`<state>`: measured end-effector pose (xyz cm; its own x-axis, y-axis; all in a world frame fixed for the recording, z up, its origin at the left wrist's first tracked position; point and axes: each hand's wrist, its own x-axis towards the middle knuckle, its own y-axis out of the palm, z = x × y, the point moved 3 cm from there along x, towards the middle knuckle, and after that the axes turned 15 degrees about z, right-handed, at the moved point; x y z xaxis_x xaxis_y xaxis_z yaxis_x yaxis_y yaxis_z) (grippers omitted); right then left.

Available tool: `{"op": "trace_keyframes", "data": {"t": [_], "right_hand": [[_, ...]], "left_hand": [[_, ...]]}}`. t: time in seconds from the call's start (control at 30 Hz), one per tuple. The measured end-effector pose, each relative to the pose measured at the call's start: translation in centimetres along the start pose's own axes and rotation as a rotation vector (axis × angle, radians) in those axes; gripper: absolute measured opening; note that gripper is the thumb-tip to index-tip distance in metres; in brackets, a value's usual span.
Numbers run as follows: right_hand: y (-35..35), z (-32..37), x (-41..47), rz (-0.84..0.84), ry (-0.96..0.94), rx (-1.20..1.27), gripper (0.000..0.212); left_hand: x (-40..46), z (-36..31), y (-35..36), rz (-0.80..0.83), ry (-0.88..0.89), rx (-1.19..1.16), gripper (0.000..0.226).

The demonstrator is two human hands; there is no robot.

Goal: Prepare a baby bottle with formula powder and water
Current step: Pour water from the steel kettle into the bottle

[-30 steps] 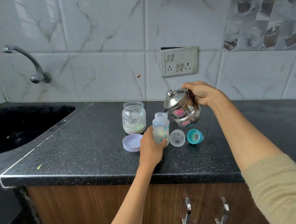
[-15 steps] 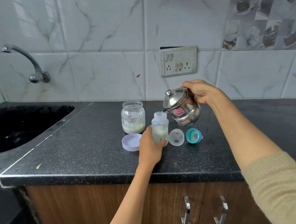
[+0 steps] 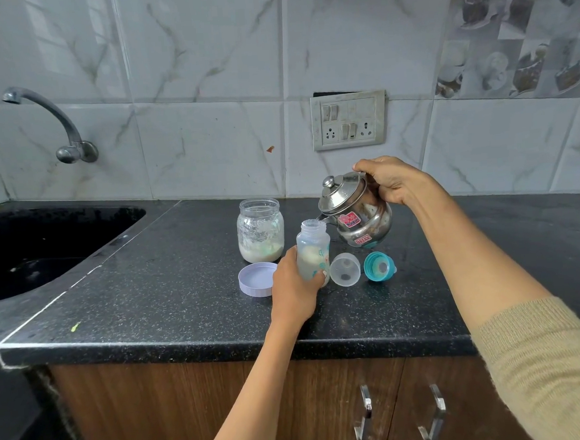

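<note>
Sink (image 3: 44, 257): far left of the baby bottle, one, with one tap (image 3: 52, 123) above it.
Jar (image 3: 261, 235): one, just left of and behind the bottle, open, pale powder at the bottom.
Jar lid (image 3: 256, 279): one, lilac, lying flat just left of the bottle.
Left hand (image 3: 295, 288): fingers curled around the bottle's lower half, holding it on the counter (image 3: 150, 298).
Baby bottle (image 3: 313, 249): one, upright, mouth open, pale powder and liquid inside.
Key relation: the kettle spout sits right at the bottle's mouth, from the right and slightly above; judged, the pour depends on keeping it there.
Kettle (image 3: 356, 211): one, steel, tilted towards the bottle.
Right hand (image 3: 390, 182): closed around the kettle handle.
Clear cap (image 3: 344, 269): one, on its side, right of the bottle.
Teal teat ring (image 3: 379, 267): one, further right.
</note>
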<state>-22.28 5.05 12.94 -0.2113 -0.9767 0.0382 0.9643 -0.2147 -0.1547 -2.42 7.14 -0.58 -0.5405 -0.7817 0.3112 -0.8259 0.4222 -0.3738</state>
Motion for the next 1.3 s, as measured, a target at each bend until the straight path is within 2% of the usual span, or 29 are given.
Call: {"op": "trace_keyframes", "data": {"t": [1.3], "right_hand": [[-0.35,-0.13,0.64,0.024,0.007,-0.030,0.020]], "left_hand": [[0.24,0.50,0.05,-0.013,0.000,0.019,0.030]]}}
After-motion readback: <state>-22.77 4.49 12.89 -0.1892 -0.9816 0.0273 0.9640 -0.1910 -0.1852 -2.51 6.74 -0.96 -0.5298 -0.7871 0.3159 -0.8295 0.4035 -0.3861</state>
